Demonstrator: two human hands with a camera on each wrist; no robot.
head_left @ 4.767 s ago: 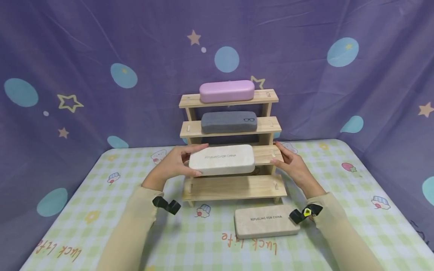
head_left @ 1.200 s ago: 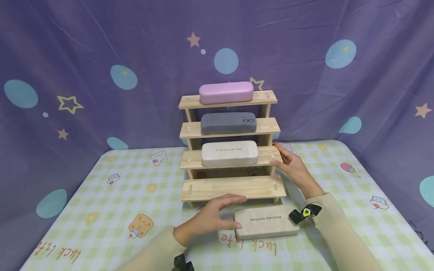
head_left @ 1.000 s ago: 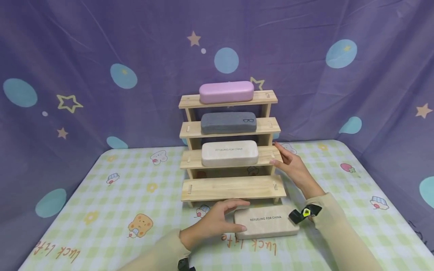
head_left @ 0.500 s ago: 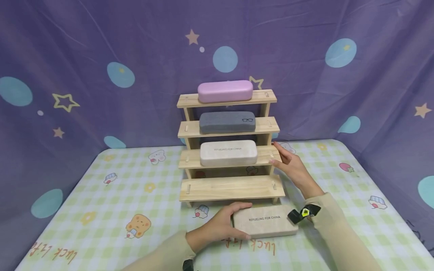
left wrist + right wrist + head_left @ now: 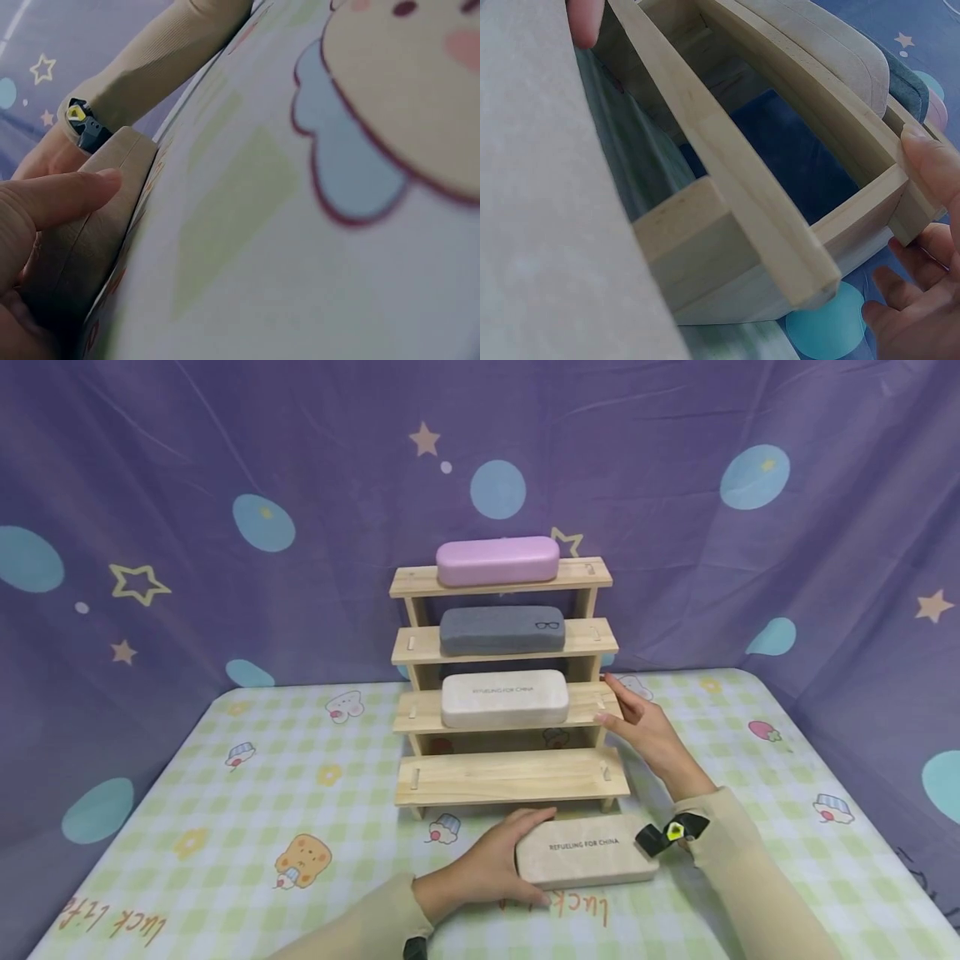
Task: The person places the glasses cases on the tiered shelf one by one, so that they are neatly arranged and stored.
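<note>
My left hand grips the left end of a beige glasses case lettered "REFUELING FOR CHINA", at the foot of the shelf rack. In the left wrist view, the thumb lies along the side of that case. My right hand holds the right end of the third tier of the wooden rack; the right wrist view has its thumb on the board and its fingers beneath. A whitish case with the same lettering sits on that tier, a grey-blue glasses case above it, and a pink one on top.
A checked tablecloth with cartoon prints covers the table under the rack. Behind it hangs a purple curtain with stars and blue dots. The right forearm reaches past the right end of the beige case.
The left hand has let go of the whitish case on the third tier, come down, and taken hold of the beige case's left end. The right hand has stayed on the rack.
</note>
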